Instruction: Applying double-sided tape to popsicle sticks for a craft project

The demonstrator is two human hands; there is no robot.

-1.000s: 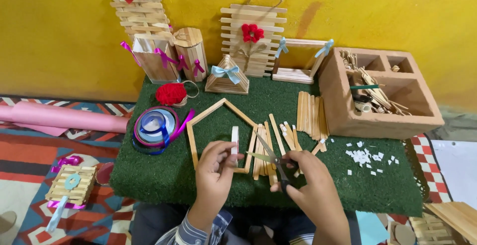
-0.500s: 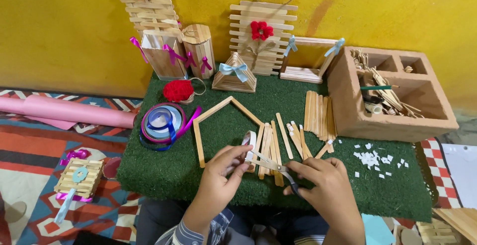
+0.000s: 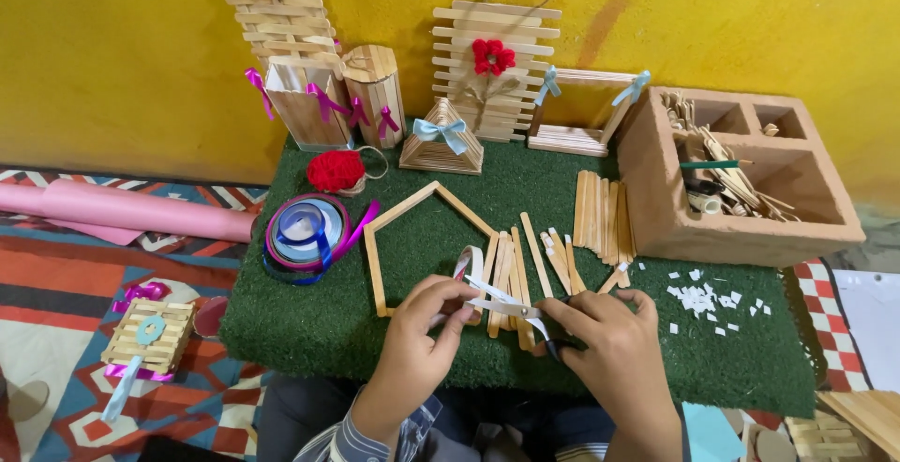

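Note:
My left hand [image 3: 420,331] pinches one end of a thin white strip [image 3: 495,299] over the green mat [image 3: 309,321]. My right hand [image 3: 614,350] grips dark-handled scissors [image 3: 547,340], their blades lying along the strip's right end. Just beyond the hands lie several loose wooden craft sticks [image 3: 525,270] and a house-shaped frame of sticks [image 3: 412,228]. A small roll of white tape [image 3: 466,260] sits by the left hand's fingertips.
Ribbon spools [image 3: 305,228] and a red yarn ball [image 3: 335,171] lie left on the mat. A clay block box [image 3: 656,200] with sticks stands right, white paper scraps [image 3: 703,295] before it. Stick crafts line the yellow wall. A pink roll [image 3: 131,209] lies on the floor.
The view has shifted slightly. The white strip, first held upright in my left hand, is now stretched level between both hands, with the scissors at its right end.

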